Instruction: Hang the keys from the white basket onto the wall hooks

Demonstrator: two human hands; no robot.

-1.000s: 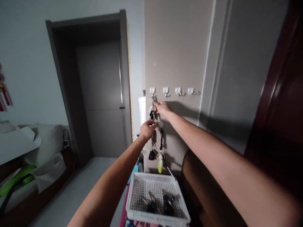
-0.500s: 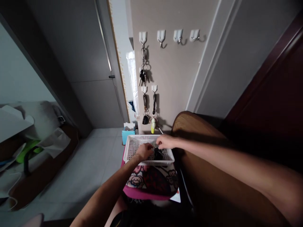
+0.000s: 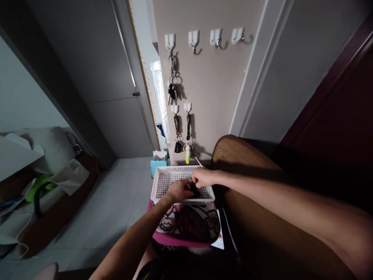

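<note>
Dark key bunch (image 3: pixel 197 191): it lies in the right-hand part of the white basket (image 3: pixel 163 182), near the wall closest to the person. Its long axis and the way its blades point cannot be told – the fingers cover much of it, and the rest is a dark shape.
Left hand (image 3: pixel 179 190): it reaches in over the near side of the basket, fingers bent towards the dark key bunch; whether they grip it cannot be told.
Right hand (image 3: pixel 203 177): it comes in from the right, fingers curled downward just above the bunch (their tips are hard to make out), so its hold cannot be told either.
White basket: it sits on a pink-edged floral case (image 3: pixel 186 238), its longer sides running left to right.
Hanging keys (image 3: pixel 173 92): they hang from the leftmost of four upper hooks (image 3: pixel 194 39), long axis vertical, blades downward, one slanting to the lower left.
Black fob (image 3: pixel 178 147): it hangs upright on its strap from the left lower hook (image 3: pixel 175 109).
Yellow-tipped charm (image 3: pixel 188 153): it hangs beside the fob – yellow end down.
</note>
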